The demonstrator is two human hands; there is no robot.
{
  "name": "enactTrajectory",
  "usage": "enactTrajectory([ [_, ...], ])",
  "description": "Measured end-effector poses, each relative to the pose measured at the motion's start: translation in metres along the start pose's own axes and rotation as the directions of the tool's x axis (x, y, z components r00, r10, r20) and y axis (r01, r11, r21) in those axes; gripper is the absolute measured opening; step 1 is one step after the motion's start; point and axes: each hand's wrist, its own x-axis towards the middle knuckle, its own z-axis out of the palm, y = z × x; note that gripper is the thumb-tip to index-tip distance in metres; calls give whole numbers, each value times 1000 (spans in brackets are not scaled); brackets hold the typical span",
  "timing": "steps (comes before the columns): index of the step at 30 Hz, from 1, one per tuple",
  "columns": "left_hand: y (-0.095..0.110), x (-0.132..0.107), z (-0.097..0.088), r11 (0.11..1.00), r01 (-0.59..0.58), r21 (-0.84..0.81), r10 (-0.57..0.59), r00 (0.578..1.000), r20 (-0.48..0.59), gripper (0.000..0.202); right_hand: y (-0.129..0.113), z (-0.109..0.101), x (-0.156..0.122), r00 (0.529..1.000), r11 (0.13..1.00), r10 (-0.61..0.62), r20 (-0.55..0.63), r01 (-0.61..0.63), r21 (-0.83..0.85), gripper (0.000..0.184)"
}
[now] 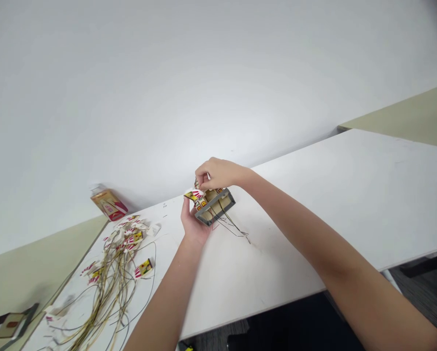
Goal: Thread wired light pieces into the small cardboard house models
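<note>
My left hand point(192, 225) cradles a small cardboard model house point(214, 204) with a grey base, lifted just above the white table point(313, 204). Thin wires point(233, 225) trail from the model down to the tabletop. My right hand point(215, 174) reaches over the top of the model, its fingers pinched on a small red, white and yellow piece point(195, 194) at the model's upper left edge.
To the left on the table lies a pile of several small striped house pieces with long wires point(119, 263). A small red and tan box point(109, 203) stands by the wall. A flat tray-like object point(6, 325) sits at the lower left on a beige surface.
</note>
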Motion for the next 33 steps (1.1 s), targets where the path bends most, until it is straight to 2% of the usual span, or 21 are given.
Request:
enactTrajectory([
  [3, -1, 2, -3, 999, 4, 34, -5, 1000, 27, 58, 3, -3, -3, 990, 990, 87, 115, -99, 99, 3],
  [6, -2, 2, -2, 999, 6, 54, -6, 1000, 1, 57, 5, -3, -4, 975, 981, 116, 188, -142, 132, 3],
  [11, -2, 0, 2, 998, -44, 54, 43, 999, 12, 51, 5, -2, -3, 968, 951, 47, 245, -118, 284, 10],
  [18, -4, 1, 3, 989, -80, 123, 89, 994, -68, 46, -3, -4, -3, 960, 875, -13, 279, -124, 467, 6],
  [22, -4, 1, 3, 989, -87, 117, 95, 994, -60, 47, -4, -4, -2, 958, 883, 15, 287, -147, 446, 4],
  [27, -3, -1, 6, 993, -75, 96, 86, 990, -112, 51, 2, -1, -2, 957, 909, 65, 283, -174, 378, 6],
  [33, -3, -1, 4, 992, -93, 88, 100, 991, -87, 56, 0, -2, -2, 960, 931, 102, 261, -185, 316, 4],
])
